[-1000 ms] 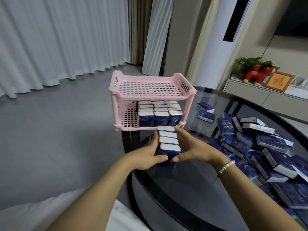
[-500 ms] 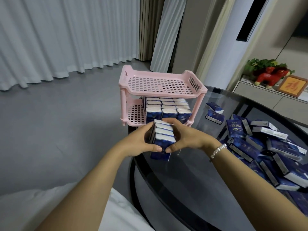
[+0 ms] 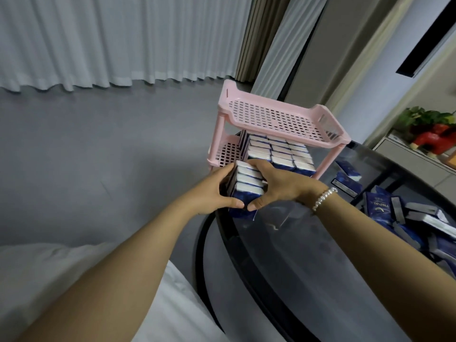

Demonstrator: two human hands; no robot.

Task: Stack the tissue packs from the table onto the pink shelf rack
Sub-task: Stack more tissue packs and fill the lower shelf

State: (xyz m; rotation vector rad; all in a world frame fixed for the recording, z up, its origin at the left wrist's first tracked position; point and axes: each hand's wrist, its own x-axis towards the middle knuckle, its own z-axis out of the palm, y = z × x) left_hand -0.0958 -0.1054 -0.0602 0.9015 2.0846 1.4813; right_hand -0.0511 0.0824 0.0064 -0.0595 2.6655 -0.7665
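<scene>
— Left hand (image 3: 217, 192)?
— Curled round the left side of a row of tissue packs (image 3: 246, 185), thumb across the near blue face, fingers hidden behind the far side.
— Right hand (image 3: 278, 185)?
— Clamped on the right side of the same row, fingers bent over the white tops, thumb tip pressed on the near face almost touching the other thumb. Wore a bead bracelet (image 3: 323, 198) at the wrist.
— Packs in that row?
— Four white tops counted, standing upright, pressed together front to back.
— And where was the row?
— Held at the near left edge of the dark glass table (image 3: 308, 255), just in front of the pink shelf rack (image 3: 278, 119), at the level of its lower tier. Could not tell whether lifted or resting on the glass.
— Tiers on the rack?
— Two. Top one bare mesh. Lower one filled on the right with upright packs (image 3: 278, 154) in three columns, about four rows showing, back ones hidden under the top tier. Left strip of lower mesh uncovered.
— Loose ones?
— Heaped packs (image 3: 399, 215) on the right of the table, too jumbled and blurred to count; two more packs (image 3: 349, 174) lying apart nearer the rack.
— Anything else?
— White curtain (image 3: 111, 38) behind, grey floor (image 3: 98, 156), red figurine (image 3: 431, 141) on a sideboard at far right.
</scene>
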